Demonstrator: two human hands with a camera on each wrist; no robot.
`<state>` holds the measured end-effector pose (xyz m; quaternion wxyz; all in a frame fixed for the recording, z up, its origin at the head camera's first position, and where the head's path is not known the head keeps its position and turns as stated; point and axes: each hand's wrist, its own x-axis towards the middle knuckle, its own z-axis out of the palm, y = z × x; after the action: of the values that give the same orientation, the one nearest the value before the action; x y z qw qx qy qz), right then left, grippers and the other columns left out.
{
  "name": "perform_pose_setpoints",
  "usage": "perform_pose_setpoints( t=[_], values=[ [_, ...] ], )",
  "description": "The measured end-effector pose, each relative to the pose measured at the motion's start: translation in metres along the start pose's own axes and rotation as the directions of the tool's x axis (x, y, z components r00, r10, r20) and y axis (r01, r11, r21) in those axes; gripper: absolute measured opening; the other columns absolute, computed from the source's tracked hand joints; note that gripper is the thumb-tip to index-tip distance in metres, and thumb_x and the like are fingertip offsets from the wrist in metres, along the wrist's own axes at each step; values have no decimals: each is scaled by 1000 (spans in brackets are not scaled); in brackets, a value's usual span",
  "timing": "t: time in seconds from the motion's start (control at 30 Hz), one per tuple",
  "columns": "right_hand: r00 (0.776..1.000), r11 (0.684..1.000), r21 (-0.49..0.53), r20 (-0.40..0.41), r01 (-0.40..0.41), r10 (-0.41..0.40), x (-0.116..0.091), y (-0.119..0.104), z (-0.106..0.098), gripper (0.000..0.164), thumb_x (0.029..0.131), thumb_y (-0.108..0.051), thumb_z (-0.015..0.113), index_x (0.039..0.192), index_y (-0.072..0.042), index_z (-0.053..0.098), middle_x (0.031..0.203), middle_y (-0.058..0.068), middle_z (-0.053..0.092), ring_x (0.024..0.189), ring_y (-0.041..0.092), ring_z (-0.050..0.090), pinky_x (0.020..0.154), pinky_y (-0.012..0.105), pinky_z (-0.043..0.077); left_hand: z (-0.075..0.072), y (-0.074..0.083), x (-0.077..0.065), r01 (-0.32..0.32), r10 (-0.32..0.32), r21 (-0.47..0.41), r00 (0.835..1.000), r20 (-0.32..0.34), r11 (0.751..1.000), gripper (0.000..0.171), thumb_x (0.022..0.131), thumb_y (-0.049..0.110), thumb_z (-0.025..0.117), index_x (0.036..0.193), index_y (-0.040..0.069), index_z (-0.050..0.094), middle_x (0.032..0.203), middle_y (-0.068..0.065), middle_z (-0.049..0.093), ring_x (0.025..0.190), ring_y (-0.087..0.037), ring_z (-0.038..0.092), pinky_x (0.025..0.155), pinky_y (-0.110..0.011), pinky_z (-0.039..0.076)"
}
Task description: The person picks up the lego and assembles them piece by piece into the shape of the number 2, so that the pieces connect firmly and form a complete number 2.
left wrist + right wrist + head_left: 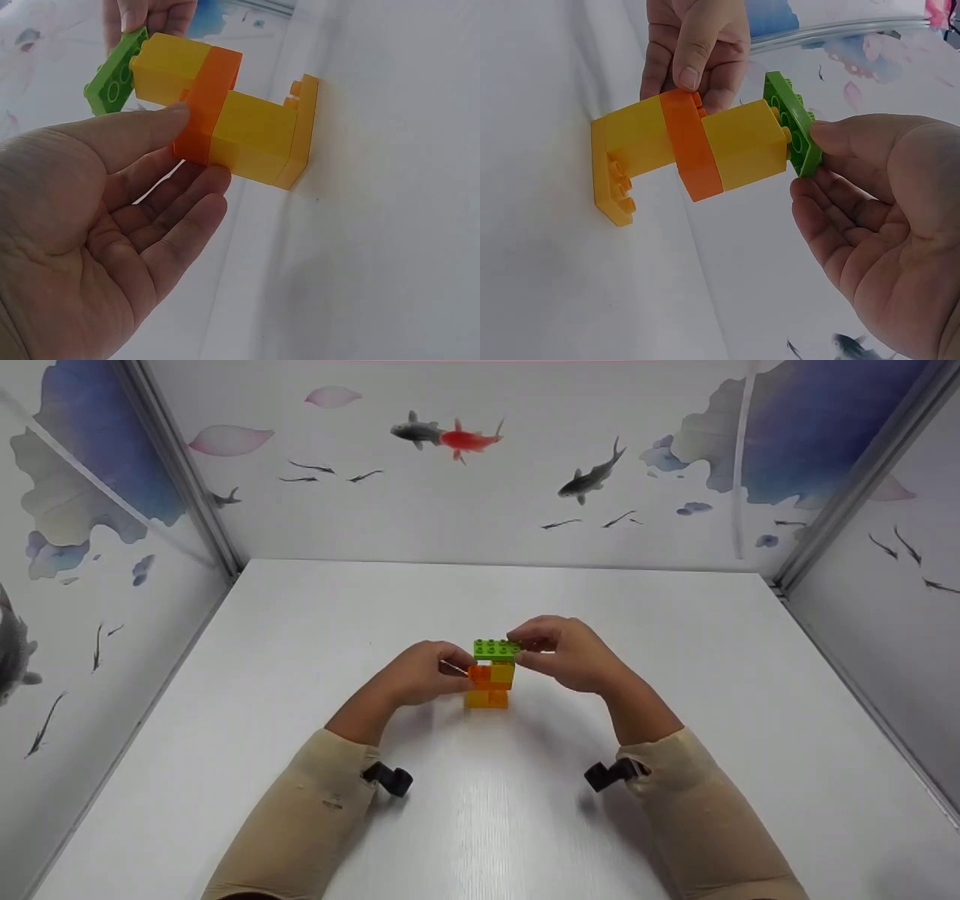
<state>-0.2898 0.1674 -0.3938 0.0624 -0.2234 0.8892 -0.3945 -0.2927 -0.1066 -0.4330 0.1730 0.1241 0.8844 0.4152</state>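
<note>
A small tower of toy building bricks stands on the white table. At its foot is a flat yellow-orange plate brick, then a yellow brick, an orange plate brick and an upper yellow brick. My left hand pinches the orange plate brick between thumb and fingers. With thumb and fingertips, my right hand grips the end of a green plate brick. The green brick sits tilted at the top studs of the upper yellow brick, a gap showing along one side in the right wrist view.
The white table reaches out around the tower. White panels printed with fish and leaves enclose it at the back and sides, with metal posts at the corners. Black wrist mounts stick out from both sleeves.
</note>
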Motion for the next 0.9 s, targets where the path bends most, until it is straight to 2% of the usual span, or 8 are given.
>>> perform_pose_setpoints(
  t=[0.37,0.57,0.9],
  values=[
    [999,999,-9,28,33,-32,1,-1,6,30,101,-19,75,131,-19,76,129,-2,71,116,21,69,112,42,57,1,0,-1,5,-4,34,1000,-20,999,32,97,31,82,126,20,74,128,2,73,122,-21,69,111,-41,58],
    [999,999,-38,33,39,-38,1,-2,9,28,102,-18,74,130,-20,77,130,-2,69,118,22,66,115,48,55,0,1,0,11,-10,29,1000,-12,1000,32,97,31,82,125,19,75,127,2,74,120,-21,68,111,-41,57],
    [999,999,-54,31,-9,11,0,-6,10,29,102,-22,74,130,-26,78,131,-6,67,121,22,64,110,46,58,0,0,-1,14,-14,18,1000,-11,1000,30,97,31,82,125,20,75,128,2,74,121,-22,68,112,-41,57]
  ],
)
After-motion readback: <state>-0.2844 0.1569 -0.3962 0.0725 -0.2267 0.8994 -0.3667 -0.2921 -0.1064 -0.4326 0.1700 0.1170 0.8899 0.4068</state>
